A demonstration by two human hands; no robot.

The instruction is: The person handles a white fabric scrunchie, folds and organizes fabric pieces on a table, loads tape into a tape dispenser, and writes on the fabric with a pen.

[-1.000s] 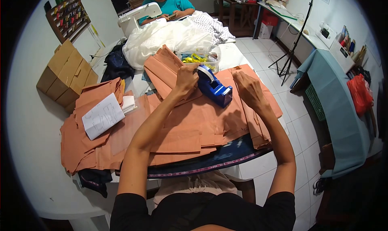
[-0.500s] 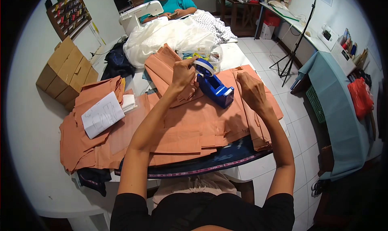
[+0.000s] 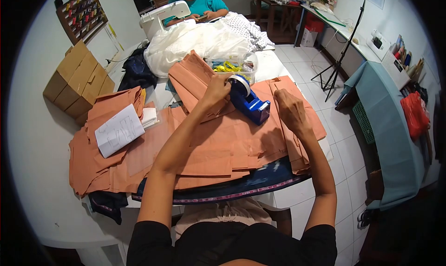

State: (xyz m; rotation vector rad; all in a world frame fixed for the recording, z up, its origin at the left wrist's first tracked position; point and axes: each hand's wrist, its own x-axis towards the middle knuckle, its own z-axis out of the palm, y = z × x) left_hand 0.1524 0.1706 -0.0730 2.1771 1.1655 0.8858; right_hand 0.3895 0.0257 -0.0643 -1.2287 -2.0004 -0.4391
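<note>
My left hand (image 3: pixel 218 90) is closed at the rear end of a blue tape dispenser (image 3: pixel 254 109), its fingers at the white tape roll (image 3: pixel 240 83). The dispenser stands on orange-brown paper pieces (image 3: pixel 209 140). To its right, my right hand (image 3: pixel 289 107) is pinched closed over a folded paper strip (image 3: pixel 293 149); whatever is between its fingertips is too small to make out. Under the paper, along the front edge, lies dark blue fabric (image 3: pixel 260 178) with a pink-lettered border. Behind my left hand rests a folded paper bundle (image 3: pixel 186 75).
A clear plastic box (image 3: pixel 251 66) holds yellow tape. White fabric (image 3: pixel 186 45) lies by a sewing machine (image 3: pixel 162 17), where a person (image 3: pixel 204 3) sits. Paper with a drawn sheet (image 3: pixel 120 131) is at the left, near a cardboard box (image 3: pixel 76 82). A tripod (image 3: pixel 341 56) stands right.
The tape roll was raised out of the dispenser half a second ago and now sits lower in it. My left hand has moved down with it. My right hand has stayed over the strip.
</note>
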